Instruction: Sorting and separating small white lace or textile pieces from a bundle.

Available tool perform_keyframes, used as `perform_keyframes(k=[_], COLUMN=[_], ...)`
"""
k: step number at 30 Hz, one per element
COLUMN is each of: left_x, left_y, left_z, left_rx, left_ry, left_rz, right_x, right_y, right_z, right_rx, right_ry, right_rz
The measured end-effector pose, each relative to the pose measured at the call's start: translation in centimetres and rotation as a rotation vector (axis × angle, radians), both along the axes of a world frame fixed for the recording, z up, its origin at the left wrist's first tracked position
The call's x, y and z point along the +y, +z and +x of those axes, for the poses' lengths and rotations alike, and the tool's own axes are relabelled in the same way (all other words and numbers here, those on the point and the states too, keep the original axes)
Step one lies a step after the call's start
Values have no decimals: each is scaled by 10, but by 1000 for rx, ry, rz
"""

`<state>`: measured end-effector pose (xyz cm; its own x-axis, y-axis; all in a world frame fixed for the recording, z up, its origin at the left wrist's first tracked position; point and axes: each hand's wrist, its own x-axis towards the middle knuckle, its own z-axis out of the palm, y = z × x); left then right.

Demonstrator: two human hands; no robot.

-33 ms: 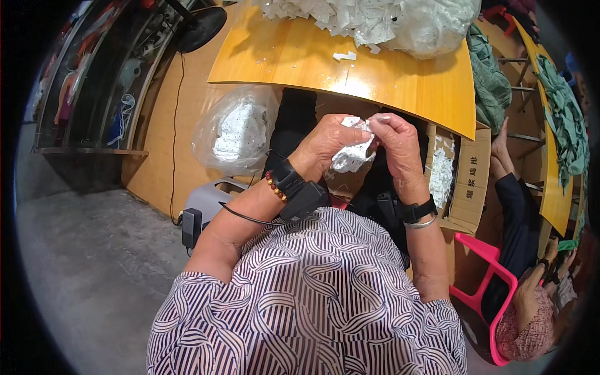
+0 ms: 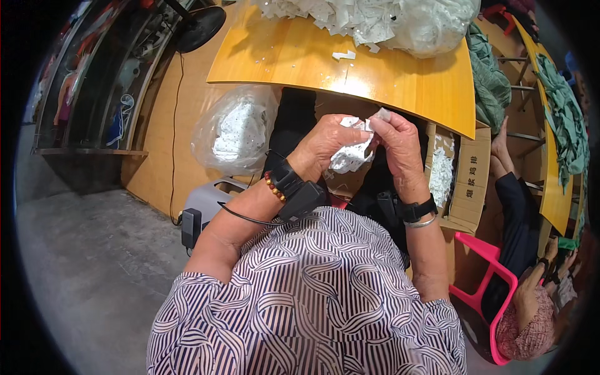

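A crumpled white sheet with dark specks (image 2: 351, 156), cloth or paper I cannot tell, hangs from my left hand (image 2: 326, 139), whose thumb and fingers are closed on its upper part. Close beside it, my right hand (image 2: 398, 135) pinches a small whitish scrap (image 2: 383, 114) between thumb and fingertips. Both hands are in front of my body, over my lap and just short of the table edge. My curled right fingers hide part of the sheet's right side.
A heap of white scraps in clear plastic (image 2: 431, 28) lies on the yellow table (image 2: 281, 59). At left stands a clear bag of white pieces (image 2: 240, 131); at right, a cardboard box (image 2: 470, 181) with white bits. Another person sits at far right by a pink chair (image 2: 500, 275).
My right fingertips have shifted slightly, and the whitish scrap now sticks up above them. My left hand and the speckled sheet have barely moved.
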<state>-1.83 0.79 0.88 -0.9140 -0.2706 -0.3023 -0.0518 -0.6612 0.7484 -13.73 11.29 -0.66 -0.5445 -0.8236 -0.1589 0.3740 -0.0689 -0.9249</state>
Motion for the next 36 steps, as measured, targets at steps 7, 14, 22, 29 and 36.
perform_keyframes(k=[7,14,22,29,36], left_x=[9,25,22,20,18], left_y=[1,-1,8,5,-3], left_z=[2,-2,-11,-14,-6], left_rx=[-40,1,39,58,101], left_ry=[23,-198,-70,-63,-7], left_rz=[23,-104,-143,-286,-302], right_x=[6,20,134,98,33], right_y=[-6,-24,-47,8,20], right_z=[-4,-11,-94,-52,9], right_rx=[128,652,1071,834,195], right_ry=[59,-108,-593,-310,80], right_rz=[22,91,732,372,21])
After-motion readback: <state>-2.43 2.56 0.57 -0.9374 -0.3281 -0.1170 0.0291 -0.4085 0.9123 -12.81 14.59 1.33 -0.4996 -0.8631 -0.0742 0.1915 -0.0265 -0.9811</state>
